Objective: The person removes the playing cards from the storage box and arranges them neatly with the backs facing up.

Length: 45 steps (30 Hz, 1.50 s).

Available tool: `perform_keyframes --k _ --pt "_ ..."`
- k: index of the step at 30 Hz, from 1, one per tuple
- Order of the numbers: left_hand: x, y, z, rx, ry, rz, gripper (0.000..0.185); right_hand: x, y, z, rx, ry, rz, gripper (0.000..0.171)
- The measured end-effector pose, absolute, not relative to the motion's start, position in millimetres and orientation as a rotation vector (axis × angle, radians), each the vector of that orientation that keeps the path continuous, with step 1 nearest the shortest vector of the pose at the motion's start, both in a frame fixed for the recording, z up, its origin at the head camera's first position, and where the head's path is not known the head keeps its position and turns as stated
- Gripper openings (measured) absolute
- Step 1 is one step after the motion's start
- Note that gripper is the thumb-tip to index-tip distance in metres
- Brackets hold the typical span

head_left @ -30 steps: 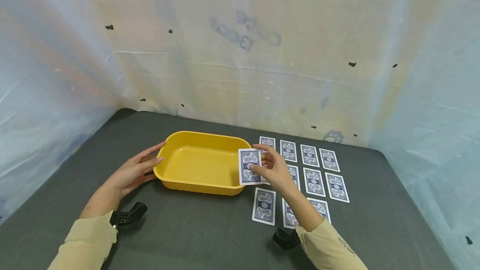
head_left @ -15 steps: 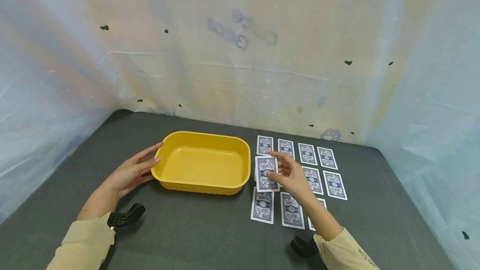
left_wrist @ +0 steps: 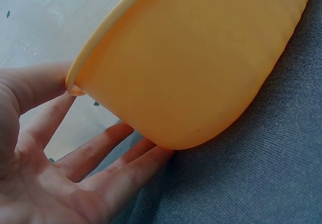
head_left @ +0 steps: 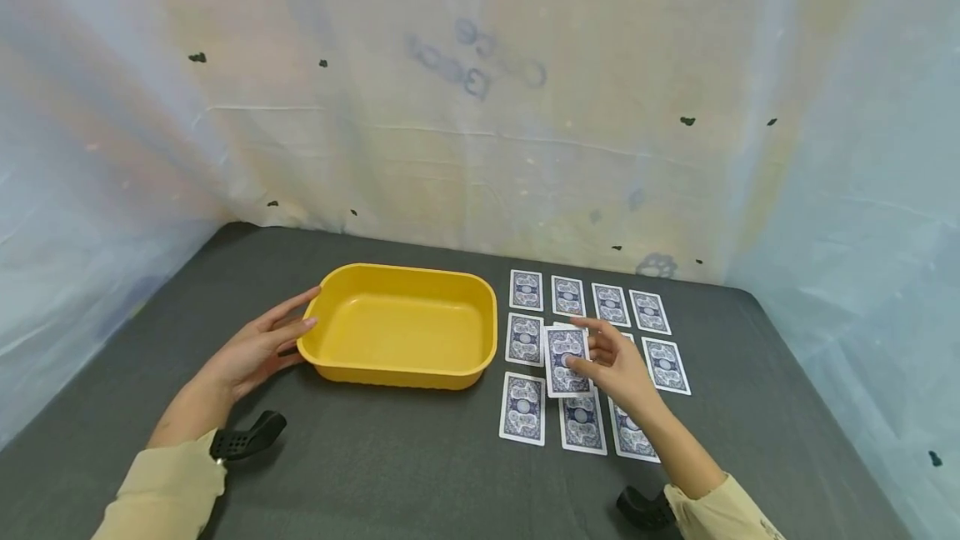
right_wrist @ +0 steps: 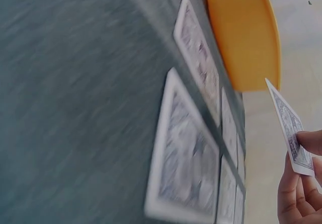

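My right hand [head_left: 617,367] pinches a playing card [head_left: 566,363] between thumb and fingers, its blue-and-white patterned back showing. The card is held above the middle row of laid-out cards and partly covers some of them. In the right wrist view the held card [right_wrist: 290,128] is seen nearly edge-on, up off the cloth. At the left end of a yellow plastic tub [head_left: 397,332] rests my left hand [head_left: 255,352], fingers fairly straight. The left wrist view has its thumb at the tub's rim and other fingertips against the outer wall [left_wrist: 186,73]. Nothing lies in the tub.
Cards lie back-up in rows on the dark grey cloth [head_left: 390,465], among them a near-left card [head_left: 522,408] and a far-right card [head_left: 649,312]. A pale plastic sheet [head_left: 480,148] hangs behind the table. Black straps with camera mounts [head_left: 251,436] are on both wrists.
The right hand has carried the held card rightward, from the tub's right rim to over the middle row. The left hand stays at the tub. The whole view has shifted slightly.
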State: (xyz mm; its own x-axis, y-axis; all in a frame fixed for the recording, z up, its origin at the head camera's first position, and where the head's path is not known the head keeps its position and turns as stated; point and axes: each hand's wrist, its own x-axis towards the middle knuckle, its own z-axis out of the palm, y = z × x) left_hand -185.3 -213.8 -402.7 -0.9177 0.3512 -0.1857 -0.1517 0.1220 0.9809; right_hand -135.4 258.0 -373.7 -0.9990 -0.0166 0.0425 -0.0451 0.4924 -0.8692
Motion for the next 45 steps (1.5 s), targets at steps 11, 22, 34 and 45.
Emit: perform_keyframes --k 11,22,34,45 --pt "-182.9 -213.8 -402.8 0.183 2.003 1.882 0.068 -119.9 293.6 -383.0 0.037 -2.709 1.538 0.056" --pt "-184.2 -214.9 -403.6 0.173 2.012 1.887 0.067 -104.9 322.8 -387.0 -0.107 -2.761 1.486 0.06" --pt "-184.3 -214.6 -402.5 0.171 1.994 1.899 0.067 -85.3 351.4 -394.4 -0.159 -2.736 1.483 0.057" --pt "-185.3 -213.9 -402.2 0.173 2.006 1.887 0.067 -73.3 372.9 -400.5 -0.219 -2.726 1.479 0.052"
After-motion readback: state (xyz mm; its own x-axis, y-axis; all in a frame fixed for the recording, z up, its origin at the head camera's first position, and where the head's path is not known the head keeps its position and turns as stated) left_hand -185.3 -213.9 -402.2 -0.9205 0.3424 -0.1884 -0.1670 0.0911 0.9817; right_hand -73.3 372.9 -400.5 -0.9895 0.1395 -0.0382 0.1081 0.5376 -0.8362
